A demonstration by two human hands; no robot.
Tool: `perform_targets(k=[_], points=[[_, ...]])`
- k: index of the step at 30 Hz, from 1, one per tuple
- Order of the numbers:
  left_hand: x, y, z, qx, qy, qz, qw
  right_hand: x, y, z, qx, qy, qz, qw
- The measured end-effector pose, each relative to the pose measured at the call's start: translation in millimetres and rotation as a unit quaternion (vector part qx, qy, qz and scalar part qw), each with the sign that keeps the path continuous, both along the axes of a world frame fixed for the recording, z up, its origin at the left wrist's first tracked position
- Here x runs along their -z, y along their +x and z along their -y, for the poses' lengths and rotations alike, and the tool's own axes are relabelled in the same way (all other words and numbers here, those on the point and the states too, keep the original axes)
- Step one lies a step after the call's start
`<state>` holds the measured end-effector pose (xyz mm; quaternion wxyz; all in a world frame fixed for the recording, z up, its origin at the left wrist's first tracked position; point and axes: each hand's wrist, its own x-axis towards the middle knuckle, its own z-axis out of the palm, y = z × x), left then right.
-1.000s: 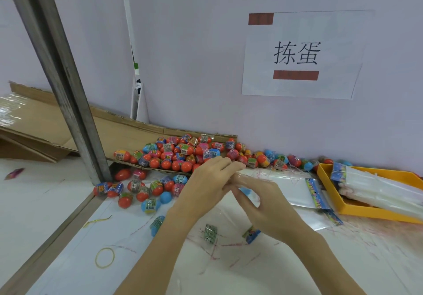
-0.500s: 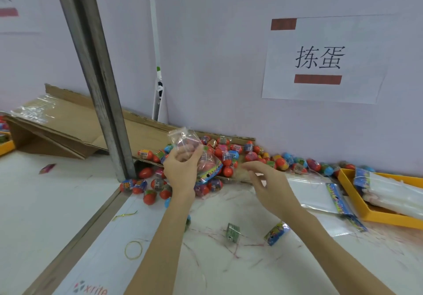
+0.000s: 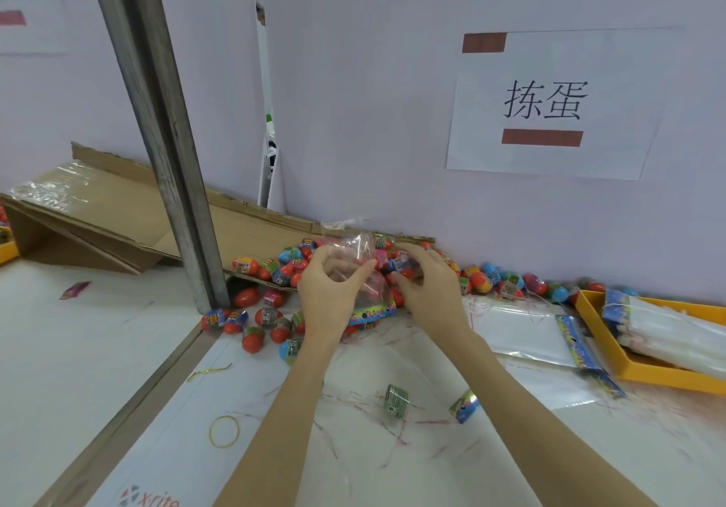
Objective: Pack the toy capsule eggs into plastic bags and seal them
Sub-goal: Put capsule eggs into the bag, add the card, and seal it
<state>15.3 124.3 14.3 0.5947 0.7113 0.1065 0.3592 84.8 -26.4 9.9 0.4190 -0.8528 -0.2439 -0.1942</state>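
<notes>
Two bare hands meet over a heap of small red, blue and orange plastic capsule eggs (image 3: 283, 270) lying against the wall. The left hand (image 3: 334, 290) has its thumb and fingers curled round a thin, clear plastic bag with a rainbow-printed header strip (image 3: 371, 312), holding it by the crumpled film just above the grip, with the printed strip hanging below the palm. The right hand (image 3: 426, 290), just beside the bag on its far side from the left palm, is curled with its fingertips down among the eggs; whether it already pinches one I cannot tell.

The bag looks light, limp and slippery, likely to collapse shut unless its mouth is held spread, so the stiffer printed strip or the mouth edge seems the surer place to take it. The eggs look light, hard and smooth, prone to roll; a pinch across the middle should serve.

Compared with half a second ago, the bag sits lower and nearer the right hand, which then stood open and apart from it; now it has closed in beside the bag. To the right of both hands lie flat clear bags (image 3: 522, 325) and a yellow plastic tray (image 3: 648, 369) holding bundled white bags.
</notes>
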Motion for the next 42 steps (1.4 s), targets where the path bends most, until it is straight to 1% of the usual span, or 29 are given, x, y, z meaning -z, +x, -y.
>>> perform_targets(k=[2, 4, 8, 11, 14, 17, 19, 22, 25, 29, 32, 34, 38, 42], points=[[0.0, 0.8, 4.0, 0.01, 0.029, 0.004, 1.0, -0.2, -7.5, 14.7, -0.003, 0.075, -0.026, 0.997], [-0.6, 0.4, 10.0, 0.028, 0.056, 0.01, 0.998, 1.6, -18.1, 30.2, 0.002, 0.124, -0.037, 0.992], [-2.7, -1.8, 23.1, 0.076, 0.111, 0.018, 0.991, 7.5, -38.7, 51.0, 0.02, 0.195, -0.031, 0.98], [-3.4, -3.7, 30.9, 0.092, 0.165, 0.027, 0.982, 3.1, -44.6, 55.4, 0.036, 0.223, -0.034, 0.974], [-1.2, -5.0, 35.5, 0.101, 0.225, 0.04, 0.968, -5.9, -53.2, 54.1, 0.054, 0.244, 0.039, 0.967], [1.6, -4.9, 37.0, 0.101, 0.28, 0.04, 0.954, -12.0, -62.3, 49.5, 0.035, 0.272, 0.116, 0.955], [2.9, -4.6, 37.5, 0.093, 0.32, 0.042, 0.942, -13.3, -66.1, 47.2, 0.01, 0.242, 0.156, 0.958], [1.4, -6.1, 39.3, 0.081, 0.352, 0.058, 0.931, -9.7, -65.1, 45.6, -0.004, 0.152, 0.207, 0.966], [-2.1, -9.4, 41.7, 0.06, 0.366, 0.08, 0.925, -6.4, -63.3, 45.5, -0.016, 0.123, 0.202, 0.972], [-4.4, -9.9, 41.8, 0.044, 0.382, 0.083, 0.92, -6.3, -60.6, 46.8, -0.02, 0.104, 0.197, 0.975], [-2.0, -8.2, 41.9, 0.026, 0.413, 0.09, 0.906, -6.2, -61.4, 44.5, -0.037, 0.093, 0.183, 0.978], [-0.2, -7.9, 41.5, 0.025, 0.424, 0.091, 0.901, -5.4, -63.8, 42.5, -0.05, 0.096, 0.168, 0.98], [1.9, -6.7, 39.5, 0.035, 0.411, 0.083, 0.907, -5.5, -64.7, 43.2, -0.04, 0.108, 0.114, 0.987], [2.2, -6.4, 38.3, 0.057, 0.418, 0.093, 0.902, -4.4, -66.6, 40.5, -0.058, 0.067, 0.146, 0.985]])
